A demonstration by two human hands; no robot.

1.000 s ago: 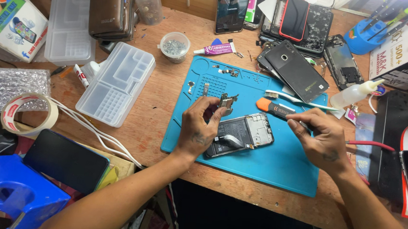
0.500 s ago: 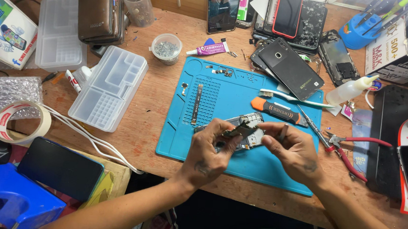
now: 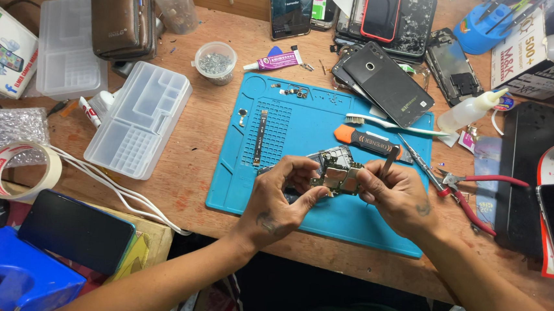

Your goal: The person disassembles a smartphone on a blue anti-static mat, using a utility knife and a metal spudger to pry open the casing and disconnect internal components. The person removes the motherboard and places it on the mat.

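Gripping the phone circuit board (image 3: 335,174) from both sides, the left hand (image 3: 284,198) and the right hand (image 3: 396,197) hold it lifted just above the blue repair mat (image 3: 305,125), near the mat's front edge. Left fingers are pinched on the board's left end; the right hand is closed on its right end, with a thin metal tool (image 3: 388,162) poking up between the fingers. On the mat behind the hands lie an orange-handled opener (image 3: 364,139), a white toothbrush (image 3: 396,125) and a dark flex strip (image 3: 260,137), none of them between the hands and the board. Right of the mat, red-handled pliers (image 3: 476,189) sit close to the right wrist. Left of the mat rests a clear compartment tray (image 3: 138,118); behind the mat, a small cup of screws (image 3: 215,60) and a black phone back (image 3: 386,82). Compared with half a second ago, the hands sit in much the same spot over the mat, and the board now shows more of its face between the fingertips.
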